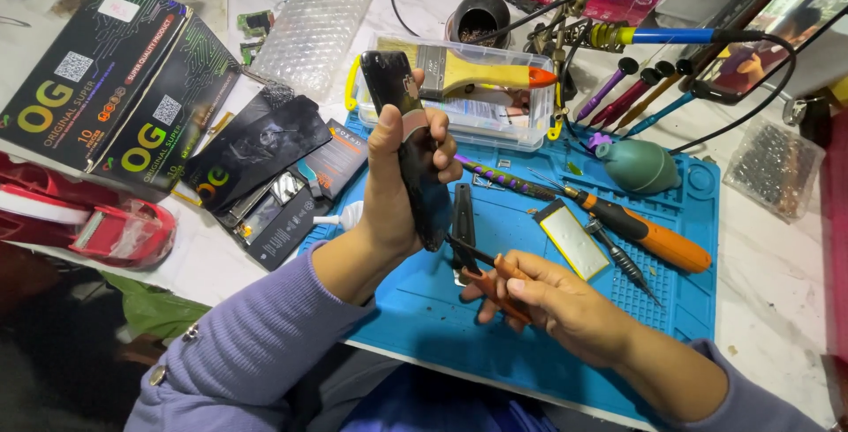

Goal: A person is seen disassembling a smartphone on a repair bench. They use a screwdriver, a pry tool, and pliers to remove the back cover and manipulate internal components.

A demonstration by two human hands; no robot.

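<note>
Left hand (399,180) grips the black phone (408,145) upright, long axis tilted away — right hand (541,298), closed on an orange-handled screwdriver (484,266), pokes its tip at the phone's bottom edge.

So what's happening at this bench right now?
A person holds a black phone upright on its edge in the left hand, above a blue work mat. The right hand grips a small orange-handled screwdriver whose tip meets the phone's lower edge. A larger orange screwdriver, a flat battery-like cell and a green air blower lie on the mat.
</note>
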